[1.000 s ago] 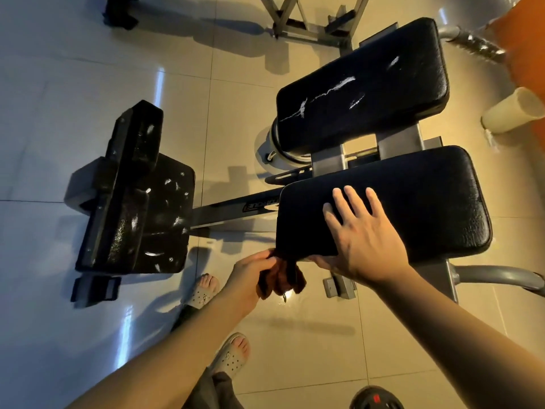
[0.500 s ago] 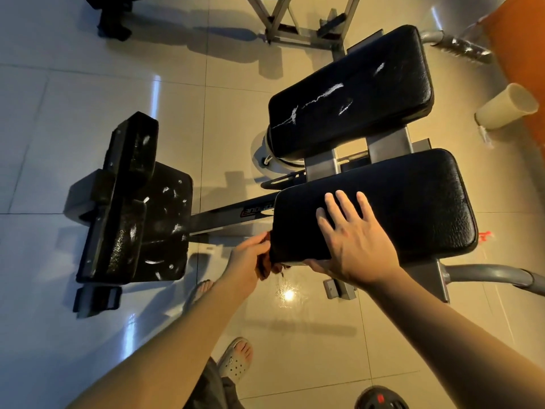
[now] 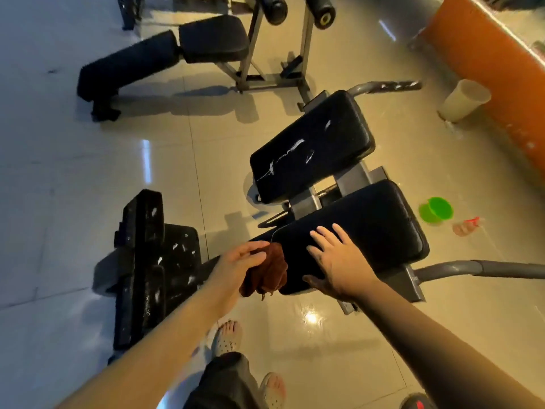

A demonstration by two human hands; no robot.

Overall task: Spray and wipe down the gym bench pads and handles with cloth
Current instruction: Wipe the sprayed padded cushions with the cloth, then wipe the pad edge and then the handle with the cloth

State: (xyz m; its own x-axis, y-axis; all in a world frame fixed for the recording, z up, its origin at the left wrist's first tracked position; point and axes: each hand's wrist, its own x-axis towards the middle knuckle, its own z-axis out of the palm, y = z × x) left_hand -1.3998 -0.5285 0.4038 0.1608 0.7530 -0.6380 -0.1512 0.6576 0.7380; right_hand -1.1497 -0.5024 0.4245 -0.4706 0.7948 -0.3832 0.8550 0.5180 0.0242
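tiled floor; cloth half inside left hand

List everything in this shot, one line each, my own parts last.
near pad: one, black, right of centre
far pad: one, black with white streaks, behind the near pad
handles: two, grey, sticking out to the right of the pads
foot platform: one, black with white flecks, left
cloth: one, brown, at the near pad's left end
other bench: one, black pads on a grey frame, top left
bin: one, cream, top right
green tub: one, green, on the floor at right
reddish item: one, blurred, beside the tub
clogs: two, pale, bottom centre
left hand: grips the cloth
right hand: flat on the near pad
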